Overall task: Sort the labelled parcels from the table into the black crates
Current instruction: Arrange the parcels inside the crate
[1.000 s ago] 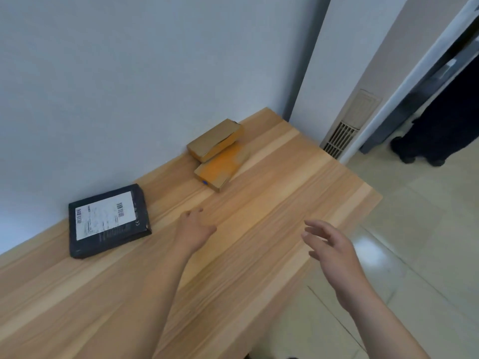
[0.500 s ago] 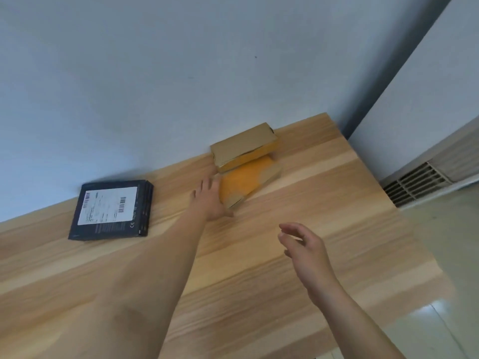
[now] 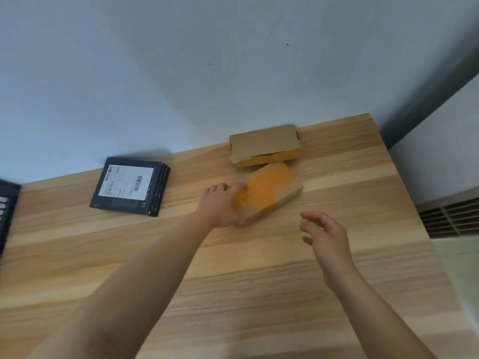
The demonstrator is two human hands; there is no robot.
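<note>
Nearest the camera, the right hand (image 3: pixel 325 237) is held above the wooden table (image 3: pixel 259 294) with its fingers loosely spread and nothing in it. Just beyond and to its left, the left hand (image 3: pixel 220 203) is laid against the near-left end of the orange parcel (image 3: pixel 269 191), fingers curled over that end; whether a full grasp has been closed cannot be told, since the parcel is blurred. The parcel's long axis is seen to run from the left hand away toward the far right, so its free end lies ahead of the right hand, which is judged the nearer one to steady it. Just behind, a brown cardboard parcel (image 3: pixel 264 145) is set against the wall. Further left, a black labelled parcel (image 3: pixel 129 186) lies flat. A dark object, possibly a crate (image 3: pixel 6 216), is cut off at the left edge.
</note>
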